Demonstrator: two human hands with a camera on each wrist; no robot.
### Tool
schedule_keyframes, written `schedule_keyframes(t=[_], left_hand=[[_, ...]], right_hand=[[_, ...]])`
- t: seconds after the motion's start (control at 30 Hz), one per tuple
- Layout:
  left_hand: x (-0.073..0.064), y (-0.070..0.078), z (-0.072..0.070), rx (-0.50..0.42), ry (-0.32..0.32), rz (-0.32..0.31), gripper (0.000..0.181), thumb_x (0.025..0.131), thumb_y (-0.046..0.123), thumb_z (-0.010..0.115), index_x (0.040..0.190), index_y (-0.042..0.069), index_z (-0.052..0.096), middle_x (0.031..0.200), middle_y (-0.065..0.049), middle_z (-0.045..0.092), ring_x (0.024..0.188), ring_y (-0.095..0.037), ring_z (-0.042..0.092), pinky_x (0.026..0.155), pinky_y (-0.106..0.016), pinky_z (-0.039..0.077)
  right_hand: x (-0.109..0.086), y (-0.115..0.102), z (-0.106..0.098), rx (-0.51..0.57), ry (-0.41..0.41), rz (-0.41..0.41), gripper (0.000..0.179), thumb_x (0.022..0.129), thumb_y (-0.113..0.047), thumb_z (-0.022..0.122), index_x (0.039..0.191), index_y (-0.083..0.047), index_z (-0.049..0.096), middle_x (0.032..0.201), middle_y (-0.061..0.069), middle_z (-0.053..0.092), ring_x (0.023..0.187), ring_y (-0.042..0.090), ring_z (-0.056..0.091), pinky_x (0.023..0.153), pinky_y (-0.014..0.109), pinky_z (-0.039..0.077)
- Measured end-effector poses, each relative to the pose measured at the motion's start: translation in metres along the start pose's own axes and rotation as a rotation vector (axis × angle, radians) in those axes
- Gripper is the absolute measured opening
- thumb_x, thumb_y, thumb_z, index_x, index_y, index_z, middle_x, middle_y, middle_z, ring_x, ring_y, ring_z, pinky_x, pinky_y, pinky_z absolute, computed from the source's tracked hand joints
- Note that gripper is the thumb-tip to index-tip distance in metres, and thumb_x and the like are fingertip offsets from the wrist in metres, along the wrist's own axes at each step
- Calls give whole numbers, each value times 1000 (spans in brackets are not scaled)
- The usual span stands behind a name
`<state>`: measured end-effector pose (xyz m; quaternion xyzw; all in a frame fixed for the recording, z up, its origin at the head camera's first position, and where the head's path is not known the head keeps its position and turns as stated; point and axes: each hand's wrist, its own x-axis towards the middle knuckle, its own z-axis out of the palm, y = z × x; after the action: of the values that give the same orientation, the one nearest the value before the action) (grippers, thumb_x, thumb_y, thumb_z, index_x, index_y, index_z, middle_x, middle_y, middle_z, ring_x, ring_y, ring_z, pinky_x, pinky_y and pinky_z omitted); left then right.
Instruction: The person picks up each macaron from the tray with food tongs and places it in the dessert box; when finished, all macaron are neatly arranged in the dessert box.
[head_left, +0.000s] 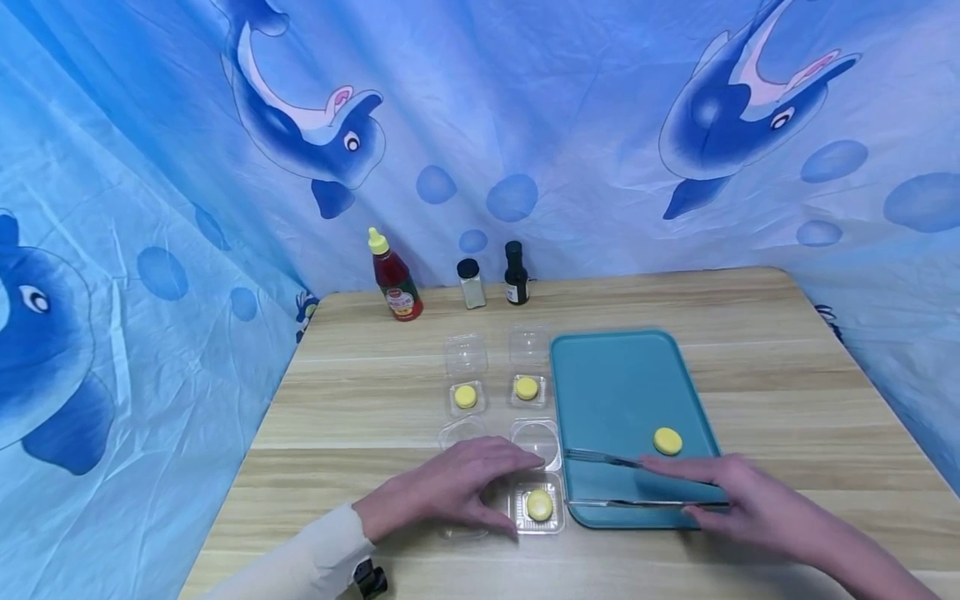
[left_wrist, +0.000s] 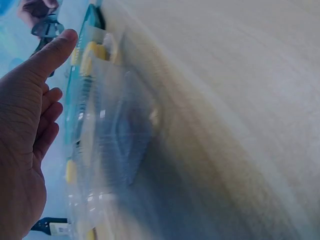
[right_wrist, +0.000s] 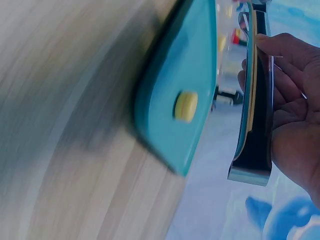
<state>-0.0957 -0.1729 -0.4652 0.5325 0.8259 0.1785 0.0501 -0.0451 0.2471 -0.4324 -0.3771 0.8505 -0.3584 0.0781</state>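
Observation:
My right hand [head_left: 757,508] grips metal tongs [head_left: 630,503] over the front part of a teal tray [head_left: 618,375]. The tong arms are spread apart with nothing between them, pointing left. One yellow macaron [head_left: 667,442] lies on the tray, its layered side showing in the right wrist view [right_wrist: 186,106]. My left hand [head_left: 465,479] reaches in beside an opened clear plastic box [head_left: 555,523], thumb and fingers spread apart around its left side. A yellow macaron [head_left: 539,505] sits in that box. Another clear box is mostly hidden under my left hand.
Two more opened clear boxes stand farther back, holding a yellow macaron [head_left: 465,396] and another macaron [head_left: 527,388]. Along the table's back edge are a red sauce bottle [head_left: 400,287], a black-capped jar [head_left: 472,285] and a dark bottle [head_left: 516,275]. A dolphin-print curtain [head_left: 585,108] hangs behind.

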Motion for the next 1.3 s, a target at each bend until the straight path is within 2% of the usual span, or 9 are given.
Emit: schedule_keyframes(t=[0.17, 0.3, 0.43, 0.57, 0.67, 0.77, 0.93, 1.2, 1.3], left_hand=[[-7, -2, -12, -47, 61, -25, 94, 81, 57, 88, 158, 18, 50, 154, 7, 58, 140, -12, 53, 120, -36, 43], [-17, -5, -19, -110, 124, -50, 93, 80, 51, 92, 157, 17, 51, 153, 6, 58, 140, -14, 54, 119, -39, 44], [-28, -8, -21, -168, 170, -84, 94, 77, 44, 96, 156, 16, 53, 151, 5, 60, 139, -16, 55, 117, -41, 46], [-38, -10, -20, -203, 165, -121, 93, 76, 43, 96, 155, 18, 53, 150, 6, 60, 140, -16, 55, 117, -42, 47], [-46, -12, -17, -173, 159, -114, 95, 75, 47, 96, 154, 17, 54, 149, 6, 61, 138, -16, 56, 116, -43, 48], [-53, -12, -15, -132, 165, -80, 98, 71, 50, 97, 152, 13, 55, 147, 3, 63, 135, -17, 59, 114, -42, 50], [-63, -13, -14, -86, 166, -52, 100, 67, 52, 99, 149, 12, 58, 147, 3, 63, 134, -15, 59, 114, -40, 50], [-74, -14, -15, -52, 156, -54, 98, 66, 57, 98, 146, 13, 60, 145, 2, 64, 133, -16, 59, 113, -41, 51], [-76, -14, -15, -39, 148, -56, 98, 67, 58, 97, 145, 11, 61, 144, 0, 65, 133, -15, 59, 113, -42, 51]], right_hand=[[-17, 12, -10, -34, 85, 12, 78, 81, 4, 88, 152, -15, 60, 147, 6, 65, 119, -1, 62, 61, 17, 49], [-30, 20, -15, -104, 123, 43, 81, 80, 3, 89, 152, -15, 60, 147, 5, 64, 116, -2, 63, 59, 17, 44], [-40, 28, -18, -183, 167, 81, 87, 73, 5, 93, 151, -18, 61, 142, 2, 68, 121, -1, 62, 73, 11, 51], [-49, 38, -20, -212, 215, 67, 91, 67, 9, 94, 148, -15, 64, 138, 0, 70, 124, -3, 59, 85, 5, 51], [-55, 47, -21, -228, 244, 58, 92, 64, 10, 95, 147, -14, 65, 139, -4, 69, 125, -7, 57, 86, 3, 48], [-60, 53, -22, -248, 265, 59, 91, 63, 11, 95, 146, -14, 66, 139, -9, 67, 124, -8, 56, 87, 2, 47], [-66, 60, -22, -267, 281, 56, 88, 64, 11, 94, 144, -12, 67, 138, -9, 67, 122, -7, 57, 87, 1, 47], [-71, 65, -23, -277, 271, 147, 82, 70, 6, 94, 145, -14, 67, 137, -9, 66, 117, -7, 59, 80, 1, 47], [-72, 66, -21, -290, 271, 173, 82, 68, 6, 95, 143, -15, 69, 133, -7, 69, 115, -6, 60, 77, 2, 47]])
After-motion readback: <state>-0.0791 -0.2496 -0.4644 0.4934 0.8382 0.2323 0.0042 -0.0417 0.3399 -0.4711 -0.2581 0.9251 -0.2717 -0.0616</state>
